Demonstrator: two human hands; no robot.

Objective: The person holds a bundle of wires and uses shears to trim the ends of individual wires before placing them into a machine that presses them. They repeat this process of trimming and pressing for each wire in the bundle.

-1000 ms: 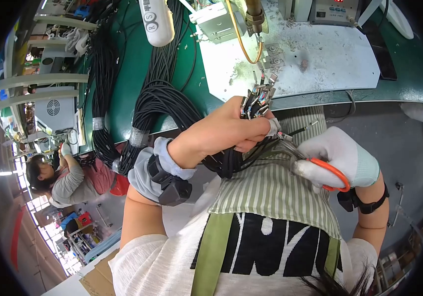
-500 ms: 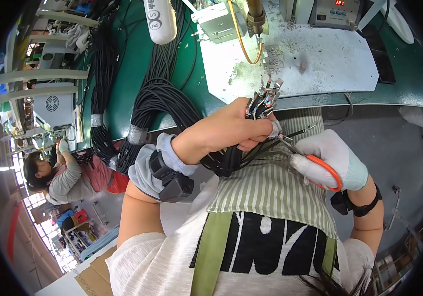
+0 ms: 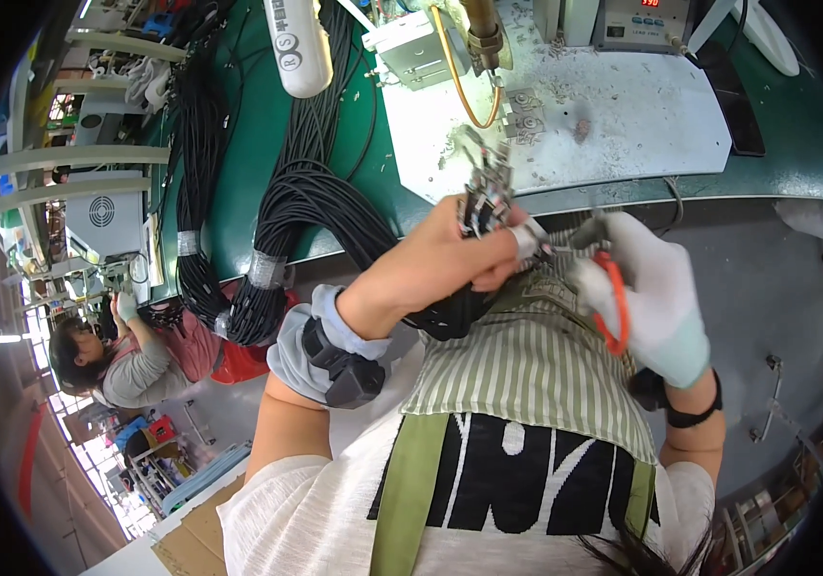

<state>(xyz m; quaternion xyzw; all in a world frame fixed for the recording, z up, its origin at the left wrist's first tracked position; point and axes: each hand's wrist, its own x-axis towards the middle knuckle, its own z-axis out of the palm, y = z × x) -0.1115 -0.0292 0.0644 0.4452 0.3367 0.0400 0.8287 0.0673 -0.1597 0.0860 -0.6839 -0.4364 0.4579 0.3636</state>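
Far left, another person in a grey top [image 3: 133, 370] sits bent over work, and taped bundles of black cable [image 3: 267, 221] trail across the green tabletop [image 3: 239, 144]. The left hand [image 3: 474, 259], bare, is closed around a bunch of black wires with metal-tipped ends [image 3: 486, 192], held up just before the tabletop's edge below a white mat [image 3: 623, 125]. Right of it, the right hand [image 3: 647, 293], in a white glove, grips orange-handled cutters [image 3: 608, 298] whose tip touches the wire bunch.

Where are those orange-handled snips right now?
In the head view, the orange-handled snips sit in the gloved right hand, right of centre, tips toward the cable ends held by the left hand.
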